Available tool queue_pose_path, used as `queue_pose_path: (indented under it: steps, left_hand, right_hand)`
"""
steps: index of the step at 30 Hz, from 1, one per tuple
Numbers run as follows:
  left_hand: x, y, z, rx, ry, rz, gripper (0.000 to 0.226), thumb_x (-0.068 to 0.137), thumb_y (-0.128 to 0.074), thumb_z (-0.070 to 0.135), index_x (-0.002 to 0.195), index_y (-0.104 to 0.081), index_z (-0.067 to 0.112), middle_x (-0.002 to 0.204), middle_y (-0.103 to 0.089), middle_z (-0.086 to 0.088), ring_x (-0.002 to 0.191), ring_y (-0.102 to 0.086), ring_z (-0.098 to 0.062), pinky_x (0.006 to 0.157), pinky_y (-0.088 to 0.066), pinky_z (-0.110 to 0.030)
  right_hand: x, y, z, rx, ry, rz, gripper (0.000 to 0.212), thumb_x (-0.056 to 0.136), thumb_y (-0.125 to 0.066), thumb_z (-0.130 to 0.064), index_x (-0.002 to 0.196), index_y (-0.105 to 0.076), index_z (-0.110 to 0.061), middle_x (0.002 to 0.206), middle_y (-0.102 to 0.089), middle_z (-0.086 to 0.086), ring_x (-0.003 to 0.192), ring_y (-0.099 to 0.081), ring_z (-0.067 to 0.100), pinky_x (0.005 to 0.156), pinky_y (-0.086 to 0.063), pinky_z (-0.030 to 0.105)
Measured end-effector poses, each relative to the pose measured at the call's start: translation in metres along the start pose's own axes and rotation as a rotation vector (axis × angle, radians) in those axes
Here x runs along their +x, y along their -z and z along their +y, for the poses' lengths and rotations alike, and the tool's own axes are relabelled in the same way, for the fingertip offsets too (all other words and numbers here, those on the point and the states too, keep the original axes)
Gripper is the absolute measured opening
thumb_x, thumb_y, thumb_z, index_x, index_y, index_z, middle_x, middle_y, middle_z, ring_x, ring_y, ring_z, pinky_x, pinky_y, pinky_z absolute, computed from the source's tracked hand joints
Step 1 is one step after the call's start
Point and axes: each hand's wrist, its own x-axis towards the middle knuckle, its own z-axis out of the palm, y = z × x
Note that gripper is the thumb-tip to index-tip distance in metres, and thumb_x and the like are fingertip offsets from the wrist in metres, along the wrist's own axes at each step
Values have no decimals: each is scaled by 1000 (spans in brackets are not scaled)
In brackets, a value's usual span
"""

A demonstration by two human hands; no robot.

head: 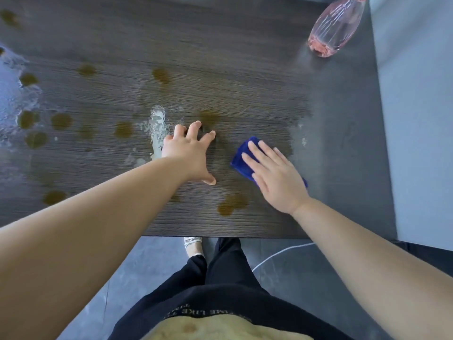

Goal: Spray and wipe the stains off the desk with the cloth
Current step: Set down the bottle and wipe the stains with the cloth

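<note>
A folded blue cloth (241,158) is pressed onto the dark wood-grain desk (220,57) by the right hand (274,177), fingers straight. The left hand (190,155) is propped beside it on spread fingertips, nothing held. Round brown stains (230,204) are scattered around; a pink translucent spray bottle (335,28) is stood far right.

The spray bottle (335,28) is cut off at the upper right edge; the right hand (274,177) hides most of the cloth (241,157).
</note>
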Motion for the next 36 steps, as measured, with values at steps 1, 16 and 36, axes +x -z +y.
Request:
queue_pose_path:
  steps: [1,16,36]
  left_hand:
    - [0,0,-1,-6,-5,7,115,60,-71,68,148,-7,34,156,-3,-2,139,-11,-33,109,-26,-46]
    - [-43,-25,-13,-162,-55,198,69,81,-62,49,141,-34,30,146,-22,-3,135,-17,-30,110,-23,-45]
    - [-112,-73,-20,-306,329,202,77,74,-68,55,139,-34,30,147,-23,-7,135,-17,-33,109,-24,-49]
  right_hand:
    - [-8,0,15,25,-55,33,46,97,-31,-23,139,-45,-14,150,-37,10,138,-33,30,111,-27,48]
    - [-50,-7,0,17,-407,63,53,97,-25,-33,142,-39,-11,153,-28,15,140,-27,35,111,-26,52]
    - [-2,-15,-75,58,-465,108,52,100,-36,-28,149,-24,-12,157,-14,14,144,-13,33,116,-13,47]
